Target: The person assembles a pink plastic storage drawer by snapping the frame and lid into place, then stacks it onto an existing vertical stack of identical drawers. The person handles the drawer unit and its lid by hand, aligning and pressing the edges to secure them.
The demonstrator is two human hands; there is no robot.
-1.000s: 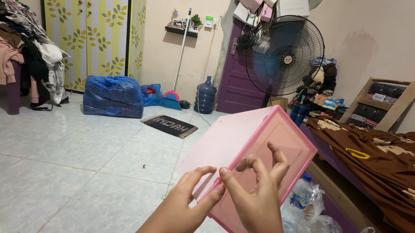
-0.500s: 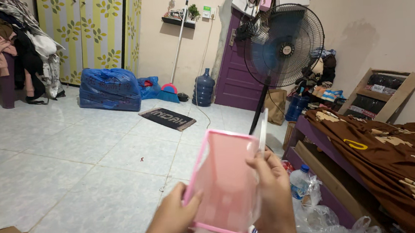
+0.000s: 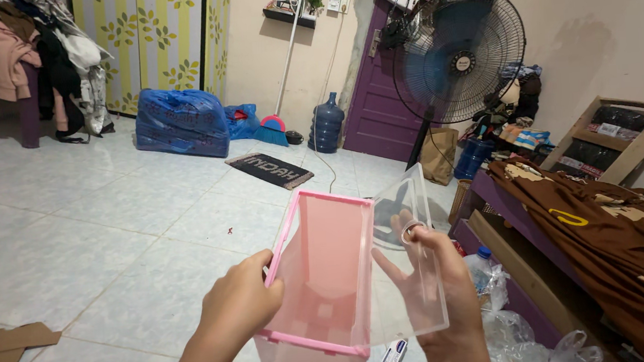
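Head view: tiled floor [image 3: 100, 242] takes most of the frame, bare tile running from the person's feet toward the far wall, so plenty of room to swing or set things down ahead and to the left. Right side is tight: bed [image 3: 613, 236] with brown cloth runs along it, its edge close to the right hand, with bottle [image 3: 481, 268] and crumpled plastic bags [image 3: 526, 340] packed in between.

Fan [image 3: 458, 54] stands on its pole ahead-right, in front of the purple door [image 3: 377, 101]; well apart from the hands. Blue sack [image 3: 180, 124], water jug [image 3: 327, 126] and mat [image 3: 272, 169] sit along the far wall, out of the way. Cardboard [image 3: 9, 354] lies flat at lower left.

Box [image 3: 327, 279], pink, is held in the air at chest height between both hands, open side turned up toward the camera, so the inside is visible. Clear door [image 3: 411, 265] hangs off its right edge, swung open and outward.

Left hand [image 3: 241, 301]: grip closed on the box's left rim, fingers curled over the pink frame, carrying the weight. Right hand [image 3: 431, 283]: fingers spread flat behind the clear door, seen through it, steadying the panel rather than clenching. Door's free edge points toward the bed side; less clearance there than on the left.
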